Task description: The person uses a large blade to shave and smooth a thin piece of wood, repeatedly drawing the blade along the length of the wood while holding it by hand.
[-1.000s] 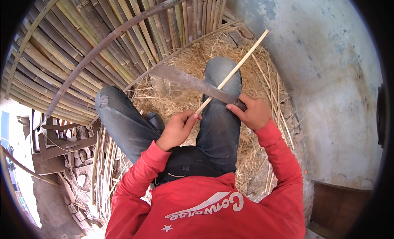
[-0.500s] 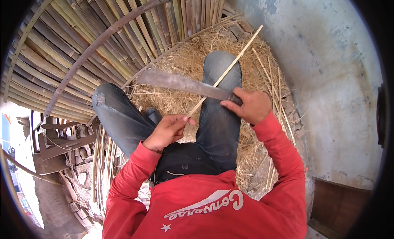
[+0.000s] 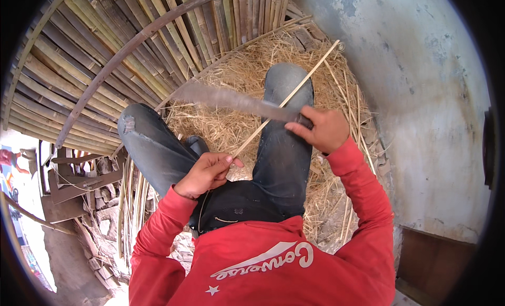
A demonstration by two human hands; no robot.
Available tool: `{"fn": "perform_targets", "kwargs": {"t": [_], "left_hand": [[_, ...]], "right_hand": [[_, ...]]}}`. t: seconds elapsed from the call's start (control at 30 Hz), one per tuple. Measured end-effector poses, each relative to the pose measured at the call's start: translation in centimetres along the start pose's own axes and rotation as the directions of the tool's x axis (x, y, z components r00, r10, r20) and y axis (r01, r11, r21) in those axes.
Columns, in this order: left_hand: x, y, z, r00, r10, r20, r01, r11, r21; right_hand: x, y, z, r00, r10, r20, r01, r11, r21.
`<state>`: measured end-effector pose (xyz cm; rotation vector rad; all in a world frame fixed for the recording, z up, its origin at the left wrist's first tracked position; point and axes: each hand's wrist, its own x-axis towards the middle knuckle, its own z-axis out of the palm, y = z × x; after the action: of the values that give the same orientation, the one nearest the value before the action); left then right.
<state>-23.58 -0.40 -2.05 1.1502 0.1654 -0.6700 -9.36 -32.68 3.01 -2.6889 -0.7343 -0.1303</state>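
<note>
A thin, pale bamboo strip [image 3: 307, 77] runs slantwise over my right thigh, its far end beyond the knee. My left hand [image 3: 205, 173] pinches its near end between thumb and fingers, just above my lap. In my right hand [image 3: 325, 128] is a machete [image 3: 231, 99], gripped by its dark handle. The broad, worn blade points left and is blurred by motion. Near the handle, the blade crosses the strip above my right thigh. Whether the edge bites into the strip cannot be made out.
Pale shavings [image 3: 231, 69] cover the ground around my legs. A split-bamboo panel [image 3: 105, 59] with curved poles leans at the left. A stained wall [image 3: 421, 95] rises at the right. Long strips lie beside my right leg [image 3: 363, 127], and more lie at the left [image 3: 131, 206].
My left hand has drawn back slightly toward my body with the strip's near end. The strip has shifted a little nearer, while the machete stays across it, now more blurred.
</note>
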Motion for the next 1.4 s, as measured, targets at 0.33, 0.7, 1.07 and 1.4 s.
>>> {"fn": "perform_targets", "kwargs": {"t": [0.33, 0.7, 1.07, 1.4], "left_hand": [[-4.2, -2.1, -2.3, 1.000, -0.015, -0.017, 0.015, 1.000, 0.003], [3.1, 1.6, 1.2, 0.986, -0.126, 0.107, 0.148, 0.962, -0.228], [3.2, 0.8, 0.4, 0.958, -0.176, 0.228, 0.250, 0.899, -0.359], [3.0, 1.6, 1.0, 0.975, -0.189, 0.120, 0.214, 0.944, -0.252]], "right_hand": [[5.8, 15.2, -1.4, 0.837, 0.402, -0.371, -0.342, 0.914, 0.220], [-0.6, -2.0, -0.8, 0.999, 0.001, -0.041, 0.009, 0.972, 0.236], [2.2, 6.3, -1.4, 0.961, 0.258, -0.097, -0.243, 0.959, 0.144], [-2.0, 1.6, 0.4, 0.996, -0.092, -0.020, 0.092, 0.995, 0.031]]}}
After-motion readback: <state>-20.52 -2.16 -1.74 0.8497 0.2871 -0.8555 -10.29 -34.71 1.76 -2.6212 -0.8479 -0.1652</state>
